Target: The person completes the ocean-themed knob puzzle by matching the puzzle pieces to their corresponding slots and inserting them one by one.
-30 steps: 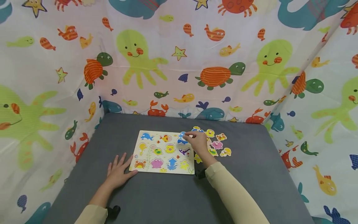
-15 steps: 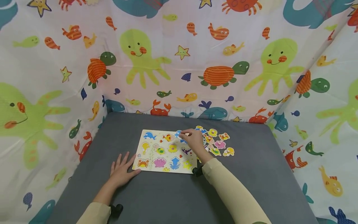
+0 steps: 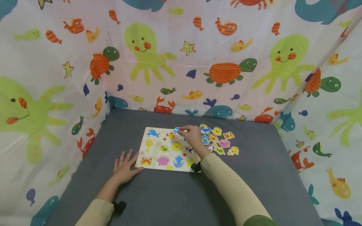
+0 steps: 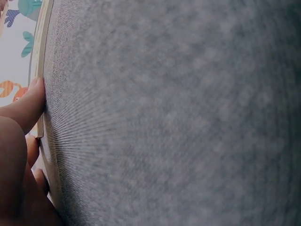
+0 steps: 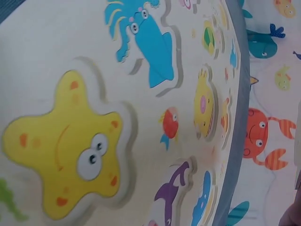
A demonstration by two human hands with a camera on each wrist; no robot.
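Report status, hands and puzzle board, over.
Right hand pinching blue piece over puzzle board. Left hand touching its near left corner. Loose pieces to its right.

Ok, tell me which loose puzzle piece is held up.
The blue piece, pinched in the right hand above the board's far edge; the other loose pieces in view lie clustered right of the board.

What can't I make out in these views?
Head view: small, flat blue piece, its outline partly covered by the right hand.
Head view: upper right corner of the cream rectangular board, behind the same hand.
Left wrist view: left hand, cut off by the left edge.
Right wrist view: purple whale-like figure, cut off by the bottom edge; right hand's grip, beyond the right edge.
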